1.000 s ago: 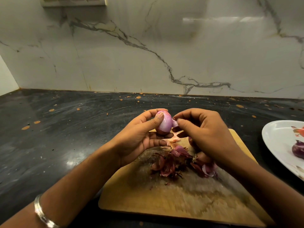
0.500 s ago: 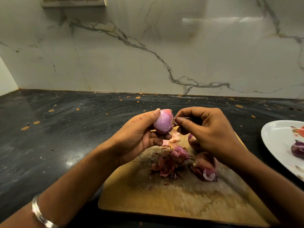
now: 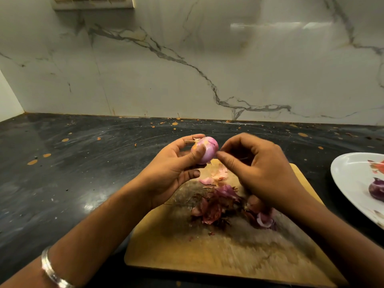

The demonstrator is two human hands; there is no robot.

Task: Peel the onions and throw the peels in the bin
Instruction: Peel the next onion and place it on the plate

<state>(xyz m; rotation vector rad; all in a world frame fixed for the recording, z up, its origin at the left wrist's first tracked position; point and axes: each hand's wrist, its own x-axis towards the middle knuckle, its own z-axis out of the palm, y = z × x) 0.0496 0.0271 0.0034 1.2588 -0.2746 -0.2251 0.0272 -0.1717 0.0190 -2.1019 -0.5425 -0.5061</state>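
L hand grips a small red onion up over the far edge of the wooden chopping board, thumb across its front and forefinger curled over the top. The onion looks nearly bare now: pale pink and glossy, w/ an orange-ish root tuft sticking out at its upper left. Compared w/ a sec ago it's been turned in the fingers, so the root end that wasn't showing now faces up-left, and the skin flap that stuck out on the right side is gone.

R hand sits just beside the onion, fingers curled in, thumb and forefinger tips right at the onion's right flank. Can't tell if they're pinching a last shred or nothing at all (too small, some blur). It's lifted a bit off the board since a moment back.

Peels lie heaped mid-board, dark red-brown, w/ a couple of paler pink scraps nearer the onion. Another onion shows partly under the R wrist. A white plate at right holds a dark purple onion.

Judgement: this onion is about done bar the root end; next is a check for leftover skin. No bin in view, so the peel-dumping step is all still to do.
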